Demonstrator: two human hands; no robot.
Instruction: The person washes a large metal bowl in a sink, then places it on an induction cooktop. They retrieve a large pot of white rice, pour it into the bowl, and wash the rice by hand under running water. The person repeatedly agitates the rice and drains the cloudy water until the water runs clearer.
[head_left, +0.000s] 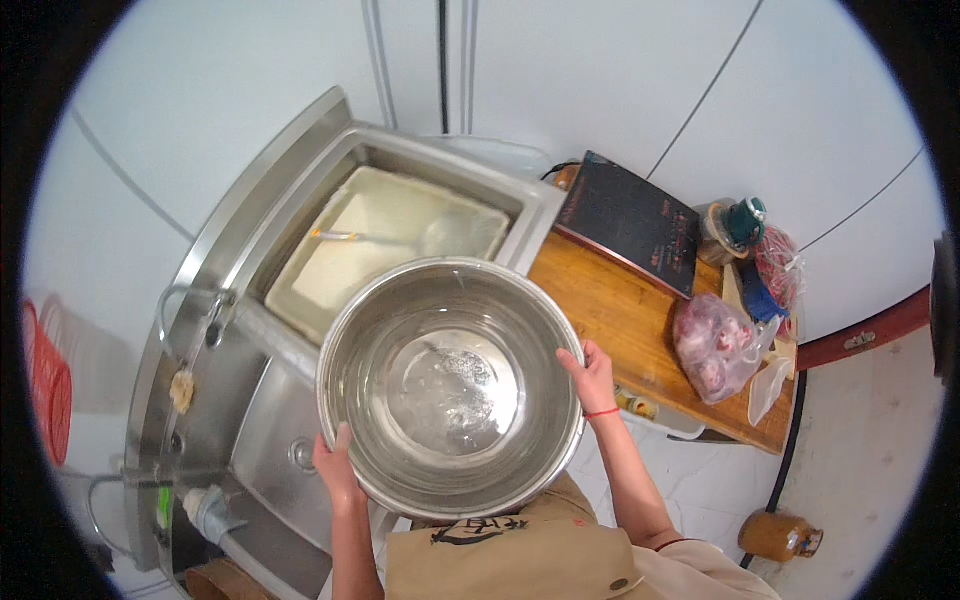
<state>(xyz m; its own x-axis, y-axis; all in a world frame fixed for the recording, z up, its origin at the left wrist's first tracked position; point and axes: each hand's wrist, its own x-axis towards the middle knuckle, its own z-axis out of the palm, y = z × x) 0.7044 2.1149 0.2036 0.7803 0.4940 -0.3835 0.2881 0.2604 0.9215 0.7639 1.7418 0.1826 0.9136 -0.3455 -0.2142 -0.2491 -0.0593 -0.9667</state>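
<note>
A large round stainless-steel basin (450, 390) is held in front of my body, its wide mouth facing up at the camera. My left hand (337, 469) grips the rim at the lower left, thumb over the edge. On the right side of the rim, my right hand (589, 375) has its thumb inside and fingers outside. Bright reflections and a wet-looking sheen cover the basin's bottom. Behind it, a pale rectangular tub (375, 202) sits in the far sink bowl. A ladle-like utensil (337, 235) with a yellow-marked handle lies in the tub.
The steel sink (277, 420) runs along the left, with a curved faucet (169, 315). At right, a wooden table (600, 300) carries a black induction cooktop (634, 221), a plastic bag of reddish-white contents (716, 345) and jars. An orange gas cylinder (776, 536) stands on the floor.
</note>
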